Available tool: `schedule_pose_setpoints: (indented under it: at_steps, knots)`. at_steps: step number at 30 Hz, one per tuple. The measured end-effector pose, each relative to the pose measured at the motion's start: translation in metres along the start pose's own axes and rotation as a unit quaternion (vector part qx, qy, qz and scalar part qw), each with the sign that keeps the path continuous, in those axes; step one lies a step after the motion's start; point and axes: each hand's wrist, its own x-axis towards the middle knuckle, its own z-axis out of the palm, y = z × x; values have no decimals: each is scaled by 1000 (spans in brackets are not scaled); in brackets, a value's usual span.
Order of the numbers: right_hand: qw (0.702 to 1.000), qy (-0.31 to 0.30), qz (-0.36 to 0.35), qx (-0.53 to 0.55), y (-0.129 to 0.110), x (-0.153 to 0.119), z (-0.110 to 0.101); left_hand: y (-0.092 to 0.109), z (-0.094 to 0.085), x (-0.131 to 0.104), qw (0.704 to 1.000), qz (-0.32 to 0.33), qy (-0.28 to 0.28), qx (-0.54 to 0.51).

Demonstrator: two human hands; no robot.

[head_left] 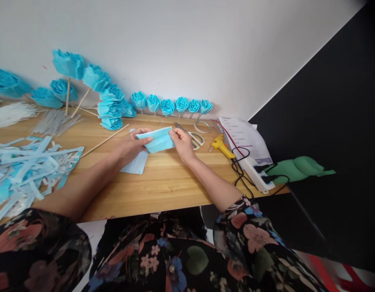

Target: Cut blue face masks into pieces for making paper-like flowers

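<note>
Left grip [130, 144] and right grip [183, 144] pinched pale-blue, rectangular, cloth-like sheet [158, 140], outstretched; yellow plastic glue gun [223, 147] lay at three o'clock.

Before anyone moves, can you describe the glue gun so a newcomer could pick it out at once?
Start with the wooden table and look towards its right end, where a long white power strip lies. The glue gun lies just left of the strip. Its solid yellow body sets it apart from the white-handled scissors.
</note>
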Motion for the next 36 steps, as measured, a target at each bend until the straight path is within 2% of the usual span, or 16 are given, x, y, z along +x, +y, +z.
schedule_pose_setpoints:
  at_steps: [7, 15, 22, 29, 36]
  knots:
    - [998, -32, -46, -15, -8, -8, 7, 9, 5, -10, 991, -82, -78, 69]
    - [996, -52, -61, -34, -14, -9, 6, 2, -7, -6, 984, -37, -100, 143]
    - [998, -48, -29, -5, -10, -4, 4, 10, -12, -6, 967, -33, -153, 203]
    - [997, -69, 13, 22, 2, 0, -5, 12, -12, -6, 967, -44, -139, 209]
    - [976, -141, 81, 145, -6, 1, -8, 7, -14, -5, 970, -41, -128, 203]
